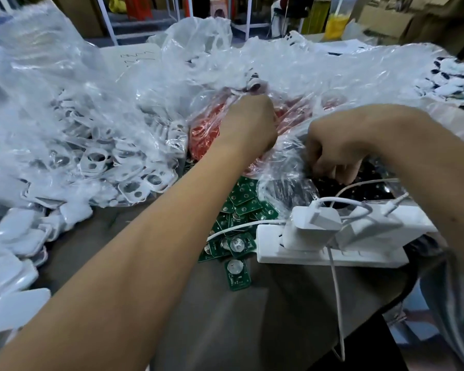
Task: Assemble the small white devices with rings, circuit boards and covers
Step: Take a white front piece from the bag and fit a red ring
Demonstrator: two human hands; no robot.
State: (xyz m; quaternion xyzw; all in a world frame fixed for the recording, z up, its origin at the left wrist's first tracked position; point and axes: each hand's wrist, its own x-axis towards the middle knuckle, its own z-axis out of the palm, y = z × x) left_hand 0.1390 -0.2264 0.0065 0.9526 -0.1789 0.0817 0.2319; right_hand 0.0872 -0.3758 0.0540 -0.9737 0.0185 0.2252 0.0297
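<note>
**Both hands in the parts bags**

Your left hand (pixel 248 124) has its fingers curled under, reaching into the clear bag of red rings (pixel 206 135); whether they pinch a ring, you cannot tell. Your right hand (pixel 332 153) has its fingers curled down into the bag of black parts (pixel 359 180); any grip is hidden. The green circuit boards (pixel 236 226) lie heaped on the table between your forearms, just beside the white power strip (pixel 332 253). White covers (pixel 134 172) fill the bag to the left.
</note>
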